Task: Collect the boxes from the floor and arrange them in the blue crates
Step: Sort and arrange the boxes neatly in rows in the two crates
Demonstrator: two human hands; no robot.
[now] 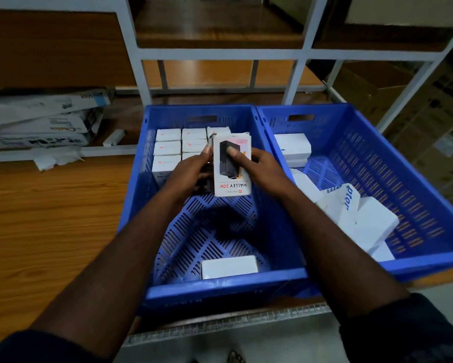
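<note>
Both hands, left hand (191, 171) and right hand (259, 169), gripped a white box (232, 166) above the left blue crate (220, 284), apparently placing it beside the packed rows (178, 145) at the crate's far end.

Blue slotted crates (272, 121) are sitting on an orange woodgrain desk (50, 205); white boxes (167, 148) are showing small red logos.

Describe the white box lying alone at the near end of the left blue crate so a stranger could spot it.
Start at the left blue perforated plastic crate. Follow its slotted floor to the near wall. There lies a plain white rectangular box, flat and alone, far from the neat rows of white red-logo boxes at the far end.
</note>
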